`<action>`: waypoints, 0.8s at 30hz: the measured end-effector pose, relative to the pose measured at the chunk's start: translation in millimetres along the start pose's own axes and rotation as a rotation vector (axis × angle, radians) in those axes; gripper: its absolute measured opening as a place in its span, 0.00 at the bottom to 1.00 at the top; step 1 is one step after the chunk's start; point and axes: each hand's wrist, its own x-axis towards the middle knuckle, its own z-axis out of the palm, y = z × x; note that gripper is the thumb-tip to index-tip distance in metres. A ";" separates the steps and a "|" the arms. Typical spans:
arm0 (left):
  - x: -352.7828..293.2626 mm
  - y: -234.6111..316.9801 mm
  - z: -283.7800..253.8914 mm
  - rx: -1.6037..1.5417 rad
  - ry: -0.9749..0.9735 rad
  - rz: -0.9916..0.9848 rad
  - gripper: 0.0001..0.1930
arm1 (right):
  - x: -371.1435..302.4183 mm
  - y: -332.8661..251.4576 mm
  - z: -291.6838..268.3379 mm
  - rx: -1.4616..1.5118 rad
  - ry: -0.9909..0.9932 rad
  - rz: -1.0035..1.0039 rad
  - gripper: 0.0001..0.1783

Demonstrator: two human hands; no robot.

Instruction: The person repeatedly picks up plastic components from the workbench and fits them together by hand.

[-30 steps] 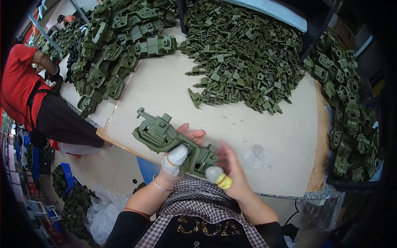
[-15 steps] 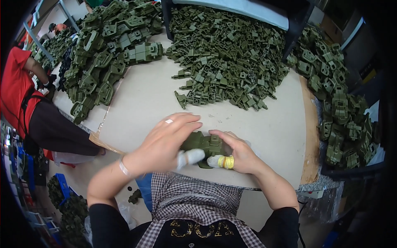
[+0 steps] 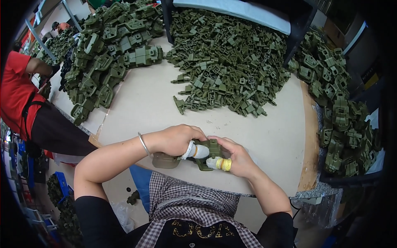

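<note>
Close to the table's near edge, my two hands hold an olive-green moulded plastic part [image 3: 214, 145] with a raised square block on it. My left hand [image 3: 178, 139] is closed at its left side, the thumb wrapped in white and a metal bangle on the wrist. A blurred, brownish-green rounded shape [image 3: 165, 160] shows beneath that hand; whether it belongs to the same part I cannot tell. From the right, my right hand [image 3: 240, 159] grips the part, its thumb in a white cover with yellow tape. My fingers hide much of the part.
A big heap of small green plastic pieces [image 3: 231, 62] covers the far middle of the table [image 3: 140, 103]. Larger green body parts [image 3: 111, 45] pile up at the left, and more [image 3: 341, 115] at the right. A dark frame [image 3: 308, 29] rises behind. A co-worker in red [image 3: 18, 87] stands at the left.
My left hand has come down from above the part and closed at its left side, its forearm swinging lower. The right hand keeps its hold. The co-worker's arm has shifted.
</note>
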 end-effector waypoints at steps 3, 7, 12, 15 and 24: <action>-8.9 -14.4 -10.5 0.028 0.127 0.144 0.22 | 3.5 3.7 -8.9 0.108 -0.031 0.046 0.34; -66.2 -31.9 -20.0 -0.036 0.165 0.042 0.30 | -6.7 -19.7 -32.5 0.103 0.052 0.195 0.37; -75.2 -48.5 34.7 -0.623 0.424 -0.064 0.27 | -2.8 -54.1 -22.5 -0.522 0.328 -0.225 0.37; -64.1 -45.7 45.3 -0.591 0.488 -0.014 0.25 | 12.8 -68.1 23.1 -0.864 0.225 -0.382 0.31; -55.2 -46.3 52.9 -0.711 0.449 0.005 0.25 | 34.6 -50.2 46.2 -1.041 0.191 -0.310 0.24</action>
